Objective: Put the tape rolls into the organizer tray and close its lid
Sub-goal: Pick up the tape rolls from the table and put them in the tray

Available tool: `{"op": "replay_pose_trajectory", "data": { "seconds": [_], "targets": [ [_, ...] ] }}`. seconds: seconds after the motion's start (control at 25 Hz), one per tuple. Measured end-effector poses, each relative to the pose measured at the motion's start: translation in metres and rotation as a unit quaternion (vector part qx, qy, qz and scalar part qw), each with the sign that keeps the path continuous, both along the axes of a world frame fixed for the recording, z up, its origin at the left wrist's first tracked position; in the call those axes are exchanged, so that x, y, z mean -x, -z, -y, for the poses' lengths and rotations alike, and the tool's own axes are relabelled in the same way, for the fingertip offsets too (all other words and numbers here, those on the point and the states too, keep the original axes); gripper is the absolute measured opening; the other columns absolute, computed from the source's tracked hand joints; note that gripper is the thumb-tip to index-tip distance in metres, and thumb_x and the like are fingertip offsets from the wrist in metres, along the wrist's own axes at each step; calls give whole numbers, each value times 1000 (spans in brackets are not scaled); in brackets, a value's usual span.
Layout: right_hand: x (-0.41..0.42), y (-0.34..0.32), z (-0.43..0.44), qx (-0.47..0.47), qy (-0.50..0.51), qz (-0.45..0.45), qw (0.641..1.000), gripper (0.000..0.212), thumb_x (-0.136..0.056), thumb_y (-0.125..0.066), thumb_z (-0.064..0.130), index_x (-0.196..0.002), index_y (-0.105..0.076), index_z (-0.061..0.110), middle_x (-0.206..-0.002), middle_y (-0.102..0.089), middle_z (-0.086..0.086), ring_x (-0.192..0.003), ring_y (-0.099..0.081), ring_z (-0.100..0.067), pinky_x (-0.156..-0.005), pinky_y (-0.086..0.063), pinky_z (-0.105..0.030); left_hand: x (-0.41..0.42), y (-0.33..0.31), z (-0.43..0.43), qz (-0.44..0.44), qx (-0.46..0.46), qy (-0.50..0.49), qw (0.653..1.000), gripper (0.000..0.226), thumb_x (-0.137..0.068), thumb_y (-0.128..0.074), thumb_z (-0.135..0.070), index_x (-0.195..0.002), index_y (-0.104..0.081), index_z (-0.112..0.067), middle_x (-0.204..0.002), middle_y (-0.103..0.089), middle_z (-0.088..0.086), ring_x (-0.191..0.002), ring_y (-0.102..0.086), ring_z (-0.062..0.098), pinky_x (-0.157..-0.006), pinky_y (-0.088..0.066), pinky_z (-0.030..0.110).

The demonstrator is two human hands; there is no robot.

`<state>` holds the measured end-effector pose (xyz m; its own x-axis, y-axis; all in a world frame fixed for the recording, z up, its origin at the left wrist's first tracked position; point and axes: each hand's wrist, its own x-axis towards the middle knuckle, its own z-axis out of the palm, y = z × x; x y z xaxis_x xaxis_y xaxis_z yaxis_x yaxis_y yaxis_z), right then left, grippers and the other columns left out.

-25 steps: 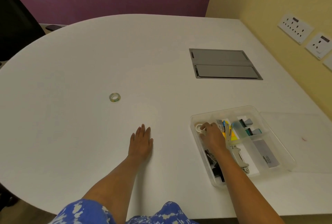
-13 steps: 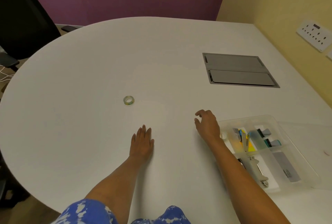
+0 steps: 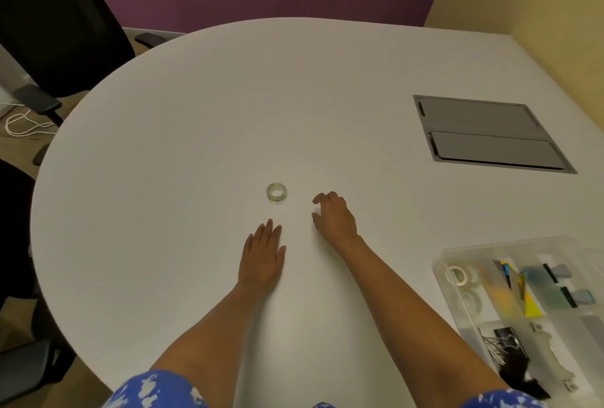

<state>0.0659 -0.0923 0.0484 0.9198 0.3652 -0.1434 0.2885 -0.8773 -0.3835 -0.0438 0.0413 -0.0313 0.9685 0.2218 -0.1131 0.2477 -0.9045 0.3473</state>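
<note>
A small clear tape roll (image 3: 276,193) lies flat on the white table (image 3: 196,113), apart from both hands. My right hand (image 3: 333,216) hovers just to its right, fingers curled and apart, holding nothing. My left hand (image 3: 263,252) rests flat on the table just below the roll. The clear organizer tray (image 3: 439,265) sits at the lower right, open, partly cut off by the frame edge. Two tape rolls (image 3: 462,277) lie in its near-left compartment. Its lid is out of view.
The tray also holds black binder clips (image 3: 501,342), coloured clips and other stationery. A grey cable hatch (image 3: 490,134) is set into the table at the right. A black office chair (image 3: 49,22) stands beyond the table's far left edge.
My right hand left the tray, where it set down a roll, and moved left across the table to beside the loose roll. The view shifted left; my left hand stayed put.
</note>
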Motion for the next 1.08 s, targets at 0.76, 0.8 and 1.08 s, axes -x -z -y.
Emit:
{"op": "replay_pose_trajectory", "data": {
  "seconds": [0.76,0.8,1.08],
  "targets": [
    [-19,31,-88,30,-55,-9,998,56,-89,-62,25,-137,-38,9,-152,-28,-12,-131,-38,-30,-94,-48,-40,-6,19,-18,66,-49,24,996,52,-96,-30,-43,-144,-34,-22,-153,-37,0,-143,-26,16,-117,4,32],
    [-20,31,-88,26,-66,-20,997,58,-90,-61,24,-140,-35,12,-153,-28,-11,-133,-37,-30,-96,-47,-41,-5,18,-18,67,-52,25,996,52,-96,-29,-43,-143,-35,-22,-152,-37,0,-142,-30,17,-117,3,31],
    [-21,29,-84,8,-71,-15,997,54,-91,-58,20,-140,-37,8,-139,-46,-12,-126,-43,-28,-93,-48,-37,-6,15,-18,47,-44,25,998,51,-97,-25,-43,-143,-34,-22,-152,-38,0,-141,-18,13,-117,4,30]
  ]
}}
